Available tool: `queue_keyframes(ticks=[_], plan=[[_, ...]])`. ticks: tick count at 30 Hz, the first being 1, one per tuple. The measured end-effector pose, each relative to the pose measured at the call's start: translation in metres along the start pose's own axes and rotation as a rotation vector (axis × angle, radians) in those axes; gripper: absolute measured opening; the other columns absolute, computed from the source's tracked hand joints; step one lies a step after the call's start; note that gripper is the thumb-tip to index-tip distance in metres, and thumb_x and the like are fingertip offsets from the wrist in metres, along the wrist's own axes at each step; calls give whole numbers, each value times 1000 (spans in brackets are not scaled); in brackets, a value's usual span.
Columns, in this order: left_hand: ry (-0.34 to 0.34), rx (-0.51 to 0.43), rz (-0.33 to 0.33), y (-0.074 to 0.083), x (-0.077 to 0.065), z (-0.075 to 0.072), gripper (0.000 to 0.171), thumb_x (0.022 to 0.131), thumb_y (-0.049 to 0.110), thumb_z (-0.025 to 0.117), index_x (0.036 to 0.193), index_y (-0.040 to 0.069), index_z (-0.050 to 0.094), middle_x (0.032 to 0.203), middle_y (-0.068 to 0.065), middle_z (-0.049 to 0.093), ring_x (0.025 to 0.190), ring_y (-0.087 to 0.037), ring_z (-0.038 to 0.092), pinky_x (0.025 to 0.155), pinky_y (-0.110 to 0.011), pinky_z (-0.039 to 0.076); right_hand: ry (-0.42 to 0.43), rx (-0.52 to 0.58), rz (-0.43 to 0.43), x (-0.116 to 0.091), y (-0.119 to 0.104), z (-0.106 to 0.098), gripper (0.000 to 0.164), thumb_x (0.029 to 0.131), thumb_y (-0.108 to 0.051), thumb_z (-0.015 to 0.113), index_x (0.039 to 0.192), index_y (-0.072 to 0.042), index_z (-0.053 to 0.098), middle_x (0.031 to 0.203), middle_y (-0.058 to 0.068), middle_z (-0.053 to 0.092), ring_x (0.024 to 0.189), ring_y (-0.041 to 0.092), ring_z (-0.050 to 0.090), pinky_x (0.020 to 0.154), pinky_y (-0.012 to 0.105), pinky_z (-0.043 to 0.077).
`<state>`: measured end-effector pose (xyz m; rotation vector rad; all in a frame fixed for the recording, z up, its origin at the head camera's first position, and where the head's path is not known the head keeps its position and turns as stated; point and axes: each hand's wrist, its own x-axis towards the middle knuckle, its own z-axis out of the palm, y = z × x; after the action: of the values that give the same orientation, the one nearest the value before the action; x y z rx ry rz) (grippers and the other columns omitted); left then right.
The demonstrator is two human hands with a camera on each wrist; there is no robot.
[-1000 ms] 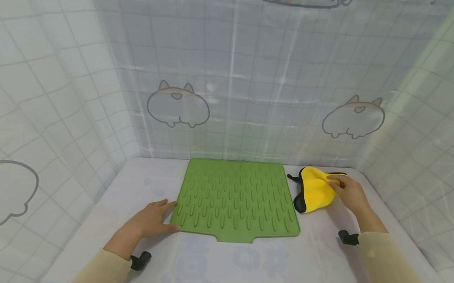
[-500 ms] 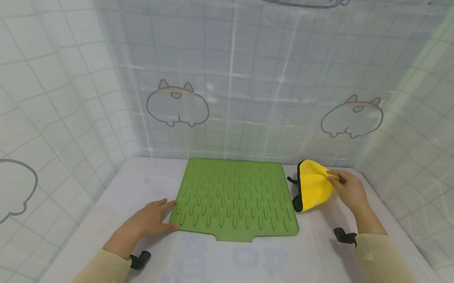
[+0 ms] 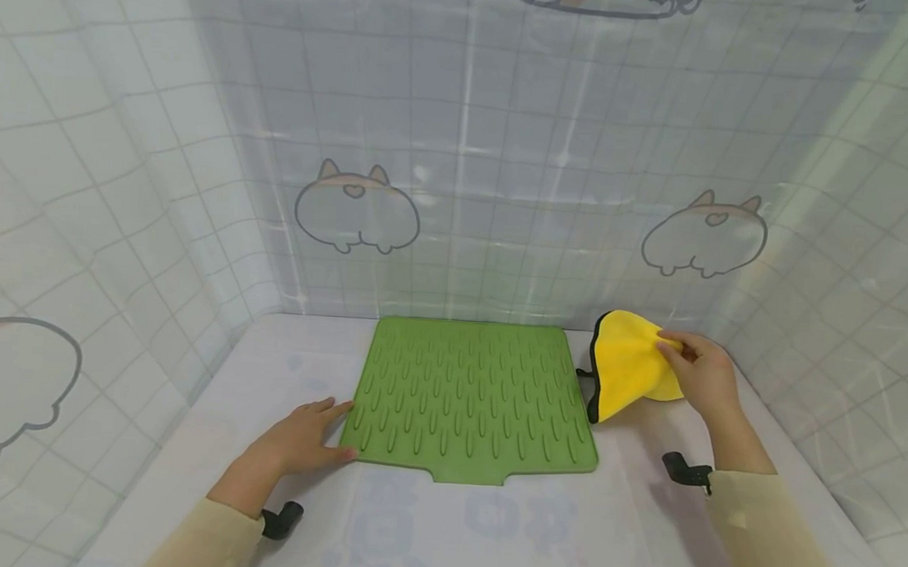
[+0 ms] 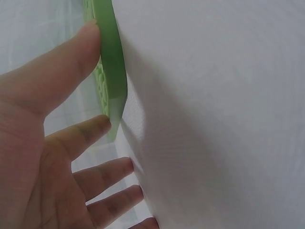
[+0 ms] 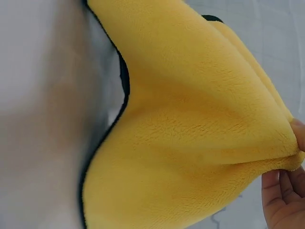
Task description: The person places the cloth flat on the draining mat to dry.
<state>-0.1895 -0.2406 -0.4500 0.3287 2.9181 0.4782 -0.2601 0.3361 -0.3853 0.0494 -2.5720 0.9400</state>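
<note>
A yellow plush cloth [image 3: 631, 361] with black edging hangs partly lifted at the right of the table. My right hand [image 3: 702, 371] pinches it between thumb and fingers; in the right wrist view the cloth [image 5: 190, 109] gathers into folds toward the fingertips. Left of it lies a flat green mat [image 3: 468, 392] with rows of raised ridges and a tab at its front edge. My left hand [image 3: 306, 441] touches the mat's left edge, fingers spread. In the left wrist view the thumb and index fingertip are at the rim of the mat [image 4: 113, 62].
The white table [image 3: 430, 537] carries a faint printed pattern. Behind and at both sides rise pale grid-patterned sheets [image 3: 478, 234] with cartoon animals. A black wrist mount [image 3: 282, 521] shows at the left wrist, another mount [image 3: 686, 471] at the right.
My right hand has raised the cloth, whose upper edge stands higher and whose folds have shifted. The left hand and the mat have stayed where they were.
</note>
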Motion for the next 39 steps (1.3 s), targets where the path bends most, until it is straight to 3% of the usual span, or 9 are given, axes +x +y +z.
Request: queue_keyframes(ticks=[10, 20, 31, 39], plan=[[6, 10, 1, -2, 1, 3, 90, 82, 59, 74, 149, 7, 47, 149, -32, 40, 135, -56, 37, 105, -69, 34, 57, 33, -8, 2, -23, -5, 40, 102, -36, 59, 126, -5, 69, 126, 21, 63, 105, 33, 59, 74, 9, 42], [10, 11, 3, -3, 1, 3, 89, 82, 59, 74, 149, 7, 47, 149, -33, 40, 135, -56, 37, 105, -69, 34, 108, 78, -32, 3, -54, -1, 36, 100, -31, 62, 121, -2, 71, 117, 20, 67, 96, 27, 58, 71, 6, 41], [6, 6, 4, 2, -1, -2, 89, 82, 57, 75, 149, 6, 47, 149, -33, 39, 135, -56, 37, 105, -69, 34, 135, 136, -163, 11, -76, 22, 28, 98, -22, 66, 117, -3, 73, 114, 17, 68, 93, 24, 59, 76, 11, 42], [4, 0, 3, 2, -1, 0, 88, 82, 56, 75, 150, 7, 47, 150, -33, 39, 135, -56, 36, 105, -69, 34, 95, 221, -196, 15, -91, 44, 25, 97, -21, 68, 116, -5, 74, 112, 14, 69, 88, 19, 57, 70, 11, 44]])
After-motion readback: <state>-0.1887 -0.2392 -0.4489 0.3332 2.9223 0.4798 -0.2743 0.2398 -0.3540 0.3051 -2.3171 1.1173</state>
